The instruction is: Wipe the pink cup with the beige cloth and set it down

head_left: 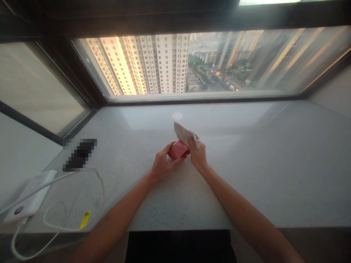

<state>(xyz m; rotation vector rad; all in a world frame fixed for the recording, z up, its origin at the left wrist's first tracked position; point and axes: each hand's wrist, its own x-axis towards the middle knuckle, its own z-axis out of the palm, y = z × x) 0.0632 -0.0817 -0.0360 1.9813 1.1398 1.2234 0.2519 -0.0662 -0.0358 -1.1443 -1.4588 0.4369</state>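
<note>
A small red faceted object (pixel 178 149), whose exact kind I cannot make out, is held just over the pale stone sill (pixel 246 164). Around its left side and lower edge curl the fingers and thumb of my left hand (pixel 162 162). My right hand (pixel 198 155) is closed on a light beige cloth (pixel 183 133), thumb on top. One flap of the cloth sticks up to the upper left, against the red object's upper right side. Part of the cloth is hidden inside my right hand.
At the left lie a white power bank (pixel 35 197) and a white cable (pixel 101 182) with a yellow tag (pixel 85 220). A blurred-out dark object (pixel 80 155) rests behind them. The dark window frame (pixel 192 101) borders the sill's back.
</note>
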